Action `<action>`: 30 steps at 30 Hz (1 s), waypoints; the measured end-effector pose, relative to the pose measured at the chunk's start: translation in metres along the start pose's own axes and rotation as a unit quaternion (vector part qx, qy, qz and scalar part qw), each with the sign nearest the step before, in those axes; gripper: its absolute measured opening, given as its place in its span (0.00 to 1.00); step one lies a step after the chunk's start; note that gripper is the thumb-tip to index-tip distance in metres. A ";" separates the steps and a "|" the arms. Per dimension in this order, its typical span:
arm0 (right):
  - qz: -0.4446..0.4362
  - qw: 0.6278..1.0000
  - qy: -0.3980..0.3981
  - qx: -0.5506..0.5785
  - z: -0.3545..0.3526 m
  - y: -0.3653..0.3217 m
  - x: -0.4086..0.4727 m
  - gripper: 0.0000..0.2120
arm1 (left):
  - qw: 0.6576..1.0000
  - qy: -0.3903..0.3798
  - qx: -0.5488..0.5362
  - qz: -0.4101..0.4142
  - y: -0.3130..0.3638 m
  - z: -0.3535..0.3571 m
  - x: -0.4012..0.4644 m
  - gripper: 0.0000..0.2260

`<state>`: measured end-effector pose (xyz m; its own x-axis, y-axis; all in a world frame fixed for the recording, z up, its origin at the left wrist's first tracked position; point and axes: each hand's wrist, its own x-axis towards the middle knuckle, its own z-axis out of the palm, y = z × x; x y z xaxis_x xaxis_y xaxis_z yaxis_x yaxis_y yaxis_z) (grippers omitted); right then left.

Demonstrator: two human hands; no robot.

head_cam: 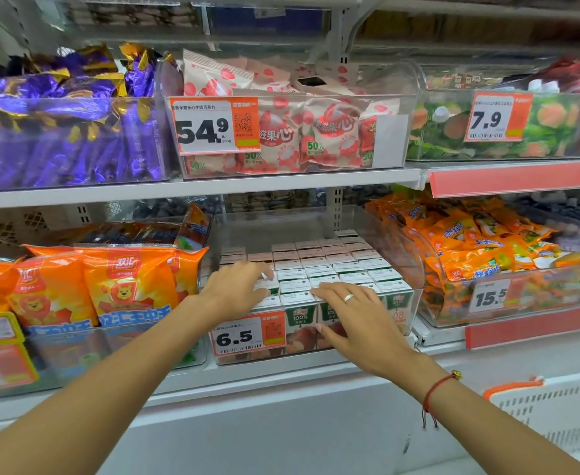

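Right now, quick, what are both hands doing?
Left hand: open, fingers resting on the juice cartons, holding nothing.
Right hand: open, spread flat on their front row.

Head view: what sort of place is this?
Probably a supermarket snack aisle: price tags on clear bins, shelves of bagged snacks, rows of juice cartons under the left hand and right hand.
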<state>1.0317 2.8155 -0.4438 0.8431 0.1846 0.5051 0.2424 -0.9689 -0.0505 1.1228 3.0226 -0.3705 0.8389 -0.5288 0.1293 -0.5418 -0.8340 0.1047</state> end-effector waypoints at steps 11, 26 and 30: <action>0.023 0.997 -0.048 0.053 -0.010 -0.002 0.004 0.27 | 0.990 0.139 -0.030 0.012 -0.003 -0.002 -0.058 0.13; -0.088 0.948 -0.300 0.060 -0.043 -0.048 0.129 0.14 | 0.941 0.318 0.113 0.013 -0.075 0.019 -0.108 0.22; -0.096 0.917 -0.388 -0.014 -0.048 -0.049 0.155 0.16 | 0.935 0.345 0.086 0.023 -0.075 0.019 -0.105 0.23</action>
<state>1.1268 2.8840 -0.3214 0.8765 0.4037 -0.2622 0.4191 -0.9079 0.0031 1.0761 3.1381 -0.4103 0.5503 -0.3863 0.7402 -0.5104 -0.8573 -0.0680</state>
